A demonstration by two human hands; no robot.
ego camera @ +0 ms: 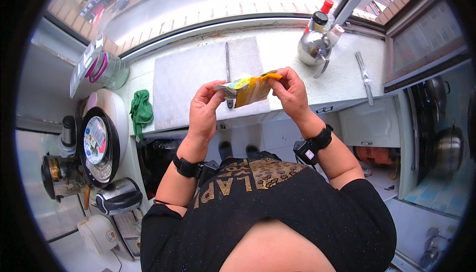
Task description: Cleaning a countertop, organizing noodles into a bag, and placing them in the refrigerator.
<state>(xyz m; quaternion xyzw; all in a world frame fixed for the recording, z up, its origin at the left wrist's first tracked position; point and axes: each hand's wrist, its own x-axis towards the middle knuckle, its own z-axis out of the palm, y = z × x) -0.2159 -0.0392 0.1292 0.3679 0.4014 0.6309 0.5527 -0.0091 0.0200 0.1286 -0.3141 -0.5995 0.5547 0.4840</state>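
Observation:
A yellow and silver plastic packet (256, 90) is stretched between my two hands above the counter's front edge. My left hand (204, 104) pinches its silvery end between thumb and fingers, while my right hand (290, 91) grips the orange-yellow corner. Beneath the packet, a long thin metal utensil with a dark end (228, 60) lies on a grey textured mat (186, 82). Left of the mat, a crumpled green cloth (141, 112) hangs partly over the counter edge.
A steel kettle (314, 48) and bottles stand at the back right, with a narrow metal-and-plastic item (364, 77) farther right. At left are a glass jar (116, 72), a black pan (114, 149) holding a patterned plate, and an electric kettle (119, 196). A window (208, 25) runs behind the counter.

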